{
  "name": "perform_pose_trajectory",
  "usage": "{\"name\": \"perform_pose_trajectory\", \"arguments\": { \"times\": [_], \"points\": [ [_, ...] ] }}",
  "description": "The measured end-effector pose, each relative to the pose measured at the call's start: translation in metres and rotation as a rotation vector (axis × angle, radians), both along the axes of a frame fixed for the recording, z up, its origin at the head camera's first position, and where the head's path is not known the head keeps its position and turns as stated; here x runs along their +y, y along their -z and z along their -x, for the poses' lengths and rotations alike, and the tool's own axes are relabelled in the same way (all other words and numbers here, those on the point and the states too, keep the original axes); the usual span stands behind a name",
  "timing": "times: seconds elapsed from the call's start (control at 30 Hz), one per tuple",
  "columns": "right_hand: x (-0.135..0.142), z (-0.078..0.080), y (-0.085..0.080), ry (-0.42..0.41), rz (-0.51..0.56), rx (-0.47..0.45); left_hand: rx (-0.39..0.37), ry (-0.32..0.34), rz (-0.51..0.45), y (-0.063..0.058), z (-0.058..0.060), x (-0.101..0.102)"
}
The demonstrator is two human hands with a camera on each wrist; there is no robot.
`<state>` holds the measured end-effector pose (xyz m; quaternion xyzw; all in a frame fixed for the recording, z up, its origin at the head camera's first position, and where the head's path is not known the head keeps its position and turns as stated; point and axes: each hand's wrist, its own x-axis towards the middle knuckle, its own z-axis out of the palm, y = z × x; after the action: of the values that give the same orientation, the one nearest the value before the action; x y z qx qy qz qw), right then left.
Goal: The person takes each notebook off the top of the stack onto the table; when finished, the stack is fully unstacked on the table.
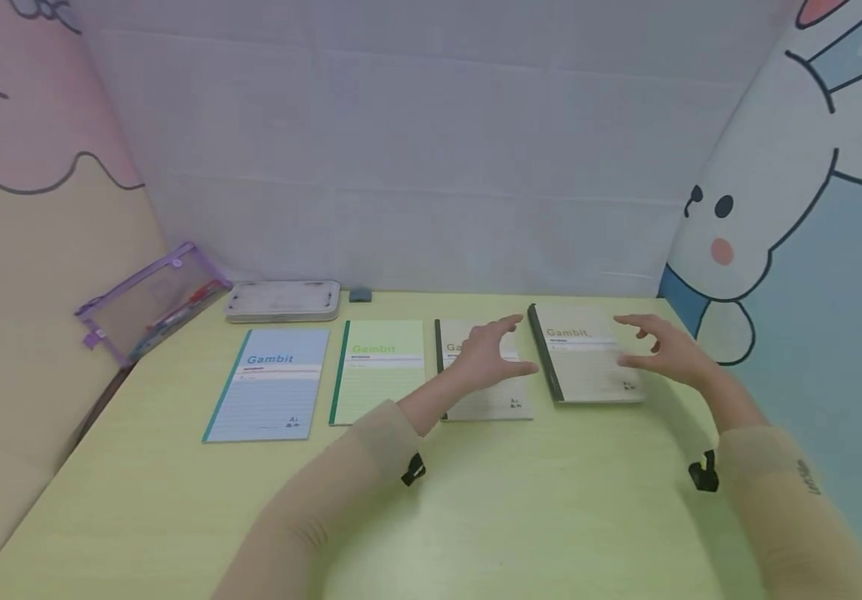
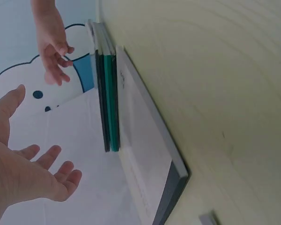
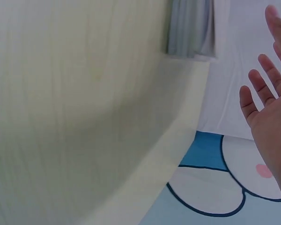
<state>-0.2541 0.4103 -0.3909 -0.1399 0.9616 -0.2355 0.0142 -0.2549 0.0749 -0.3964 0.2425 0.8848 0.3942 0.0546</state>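
Sleeves nearest cam. L hand & R hand: fingers apart, nothing gripped, to either side of notebook stack, R end of row. Rec.: even pressure both sides, keep stack square.

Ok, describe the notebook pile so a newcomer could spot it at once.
On the yellow-green table, find the row of Gambit notebooks. At its right end, between the left hand and the right hand, sits the notebook pile, topped by a grey cover. Unlike its thinner neighbours, it shows several spines stacked in the left wrist view.
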Motion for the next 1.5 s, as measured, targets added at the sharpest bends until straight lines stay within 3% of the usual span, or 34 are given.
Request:
{"name": "perform_pose_trajectory", "arguments": {
  "times": [0.2, 0.3, 0.4, 0.63, 0.8, 1.1, 1.33, 1.5],
  "points": [
    [0.018, 0.001, 0.032, 0.031, 0.053, -0.090, -0.090, -0.007, 0.041, 0.017, 0.002, 0.033],
    [0.022, 0.002, 0.041, 0.036, 0.043, -0.099, -0.153, -0.011, 0.023, 0.025, 0.002, 0.045],
    [0.024, 0.003, 0.046, 0.034, 0.030, -0.093, -0.169, -0.016, 0.055, 0.035, 0.003, 0.057],
    [0.025, 0.004, 0.050, 0.031, 0.024, -0.114, -0.049, -0.047, 0.237, 0.045, 0.010, 0.076],
    [0.022, 0.006, 0.049, 0.009, 0.023, -0.104, -0.020, -0.087, 0.245, 0.043, 0.013, 0.080],
    [0.020, 0.008, 0.046, 0.004, 0.033, -0.117, 0.111, -0.068, 0.312, 0.040, 0.012, 0.078],
    [0.020, 0.009, 0.048, 0.055, 0.050, -0.176, 0.182, -0.058, 0.265, 0.039, 0.009, 0.078],
    [0.015, 0.007, 0.044, 0.098, 0.129, -0.198, 0.196, -0.052, 0.214, 0.037, 0.004, 0.076]
  ]
}}
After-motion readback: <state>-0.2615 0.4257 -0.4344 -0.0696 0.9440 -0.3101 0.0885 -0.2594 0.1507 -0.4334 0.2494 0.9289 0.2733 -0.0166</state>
